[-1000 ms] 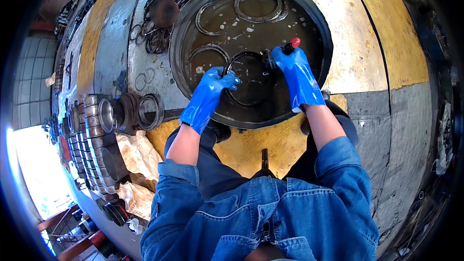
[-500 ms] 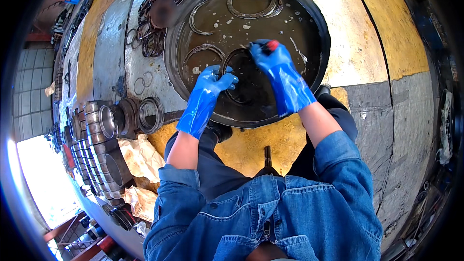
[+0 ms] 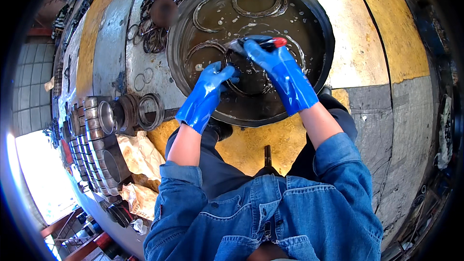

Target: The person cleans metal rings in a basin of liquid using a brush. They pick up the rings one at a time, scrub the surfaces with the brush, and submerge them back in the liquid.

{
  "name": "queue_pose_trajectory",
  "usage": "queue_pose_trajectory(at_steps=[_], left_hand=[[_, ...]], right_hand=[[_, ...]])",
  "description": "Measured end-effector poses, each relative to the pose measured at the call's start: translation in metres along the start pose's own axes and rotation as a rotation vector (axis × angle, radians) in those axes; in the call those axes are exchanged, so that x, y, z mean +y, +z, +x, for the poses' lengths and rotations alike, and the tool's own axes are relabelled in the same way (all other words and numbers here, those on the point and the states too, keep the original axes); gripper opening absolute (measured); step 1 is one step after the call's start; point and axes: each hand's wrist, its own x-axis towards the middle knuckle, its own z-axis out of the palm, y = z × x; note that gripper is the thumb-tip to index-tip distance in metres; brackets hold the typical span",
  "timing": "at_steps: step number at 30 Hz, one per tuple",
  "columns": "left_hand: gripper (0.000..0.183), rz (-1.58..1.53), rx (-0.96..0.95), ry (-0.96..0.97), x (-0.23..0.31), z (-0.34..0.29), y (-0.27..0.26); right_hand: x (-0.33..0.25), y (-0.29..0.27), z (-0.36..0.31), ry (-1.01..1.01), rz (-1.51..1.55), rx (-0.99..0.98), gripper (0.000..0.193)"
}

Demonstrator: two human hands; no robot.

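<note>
Dark ring (image 3: 241, 92) in L hand (image 3: 215, 76), red-ended tool (image 3: 279, 42) in R hand (image 3: 267, 54)

L hand, w/ blue glove, is closed around the left side of the ring; the rest of ring extends to the right of this grip, inside the round basin (image 3: 325, 63). If its lower edge is in the dark liquid (image 3: 285, 99) or just above, I cannot tell. R hand, also gloved, grasps the dark handle of the tool; tool's grey head is blurred, near the upper L part of the ring. Contact btwn them is not clear. R hand + tool hide the ring's upper part, L fingers its left edge.

Just behind L hand is another ring (image 3: 205, 45); farther up in basin, a big pale-edged ring (image 3: 256, 15). Outside, on left: a ring pile (image 3: 153, 41), metal cylinders (image 3: 93, 122) and brown paper (image 3: 140, 152).
</note>
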Motion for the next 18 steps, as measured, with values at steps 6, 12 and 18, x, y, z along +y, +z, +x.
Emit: queue_pose_trajectory(at_steps=[6,12,18], left_hand=[[0.049,-0.227,0.228,-0.369,0.019,0.004,0.005],[0.04,0.052,0.005,0.205,-0.011,-0.005,-0.001],[0.038,0.317,0.094,0.215,-0.006,0.009,0.009]], right_hand=[[0.001,0.013,-0.01,-0.015,-0.522,-0.315,0.026],[0.002,0.007,-0.032,-0.053,-0.73,-0.564,0.028],[0.002,-0.012,-0.051,-0.095,-1.14,-0.78,0.029]])
